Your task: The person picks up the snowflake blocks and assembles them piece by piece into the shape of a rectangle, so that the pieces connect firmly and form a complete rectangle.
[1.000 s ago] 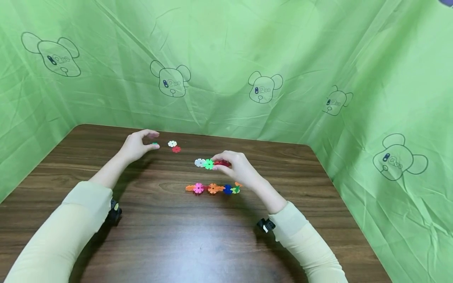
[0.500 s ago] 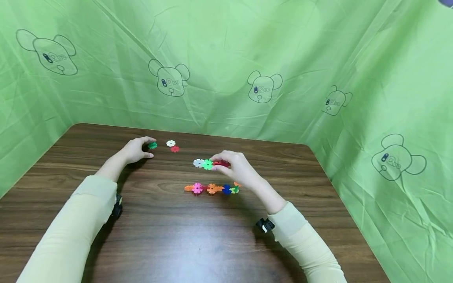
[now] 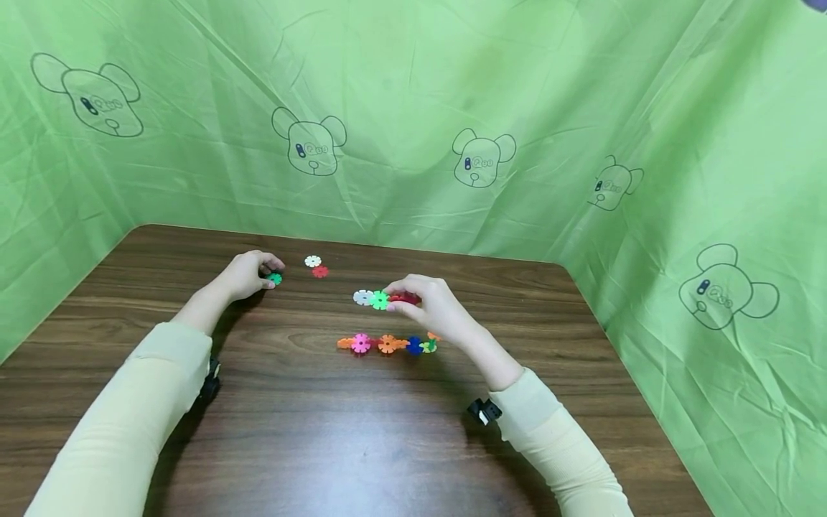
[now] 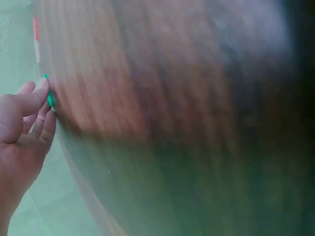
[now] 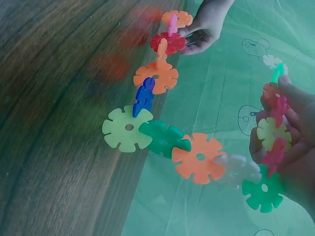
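Note:
Near the back left of the table, my left hand (image 3: 248,276) pinches a green snowflake disc (image 3: 274,278); in the left wrist view the green disc (image 4: 50,97) shows edge-on between thumb and fingers. My right hand (image 3: 434,305) grips one end of a long chain of interlocked snowflake discs (image 5: 199,157). From my palm the chain bends round through green, clear, orange, pale green and blue discs. Its white and light green end (image 3: 380,300) sticks out past my right fingertips. The other stretch of the chain (image 3: 388,345) lies closer to me, ending in pink and orange discs.
A loose white disc (image 3: 313,261) and a red disc (image 3: 320,272) lie at the back of the table, right of my left hand. Green cloth (image 3: 400,201) hangs behind and beside the brown wooden table (image 3: 310,431).
My left hand has come down at the green disc, and its thumb and fingers have closed on it, drawing it slightly toward me. My right hand and the chain have stayed nearly still.

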A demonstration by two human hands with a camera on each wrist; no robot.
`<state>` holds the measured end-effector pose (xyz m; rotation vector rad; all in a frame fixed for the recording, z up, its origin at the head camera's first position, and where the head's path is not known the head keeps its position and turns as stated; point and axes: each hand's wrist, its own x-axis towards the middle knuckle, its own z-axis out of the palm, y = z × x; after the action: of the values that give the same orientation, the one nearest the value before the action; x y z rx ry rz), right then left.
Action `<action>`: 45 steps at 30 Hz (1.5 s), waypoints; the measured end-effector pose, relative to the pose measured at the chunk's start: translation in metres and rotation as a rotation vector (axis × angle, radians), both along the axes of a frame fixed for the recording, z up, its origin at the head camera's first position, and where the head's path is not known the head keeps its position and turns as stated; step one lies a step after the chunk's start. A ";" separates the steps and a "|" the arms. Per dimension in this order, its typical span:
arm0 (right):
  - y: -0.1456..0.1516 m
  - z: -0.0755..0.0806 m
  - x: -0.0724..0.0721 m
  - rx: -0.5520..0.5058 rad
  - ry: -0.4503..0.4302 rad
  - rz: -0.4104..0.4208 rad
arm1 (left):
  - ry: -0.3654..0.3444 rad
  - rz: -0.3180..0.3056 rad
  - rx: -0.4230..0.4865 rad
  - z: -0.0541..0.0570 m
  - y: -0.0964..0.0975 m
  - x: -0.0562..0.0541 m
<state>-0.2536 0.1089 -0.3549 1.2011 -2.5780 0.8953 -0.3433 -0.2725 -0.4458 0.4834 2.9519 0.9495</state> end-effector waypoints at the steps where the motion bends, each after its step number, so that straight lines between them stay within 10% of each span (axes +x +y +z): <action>1: 0.000 0.000 0.000 -0.001 -0.001 -0.001 | -0.007 0.001 0.003 0.000 0.000 0.001; 24: 0.001 0.000 -0.004 -0.033 -0.068 -0.131 | 0.133 0.054 0.084 0.018 0.022 0.033; 34: 0.012 0.000 -0.016 -0.110 -0.229 -0.267 | 0.159 0.053 0.226 0.035 0.059 0.056; 45: 0.020 -0.012 -0.021 -0.356 -0.594 -0.388 | 0.266 0.043 0.378 0.048 0.123 0.082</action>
<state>-0.2746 0.1289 -0.3670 0.3478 -2.7317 1.7084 -0.2611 -0.1494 -0.3976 0.5950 3.0198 1.5775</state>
